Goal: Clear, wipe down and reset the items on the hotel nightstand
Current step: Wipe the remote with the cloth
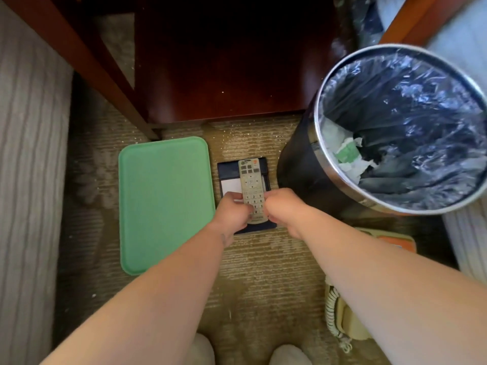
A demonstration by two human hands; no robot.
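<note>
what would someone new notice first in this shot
The left hand and right hand both grip a grey remote at centre, over a dark notepad holder on the carpet. A green tray lies flat to its left; a lined waste bin holding crumpled paper stands to the right.

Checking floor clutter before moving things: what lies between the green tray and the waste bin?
The head view shows a dark notepad holder on the carpet there, with the remote over it, held by the left hand and right hand.
</note>
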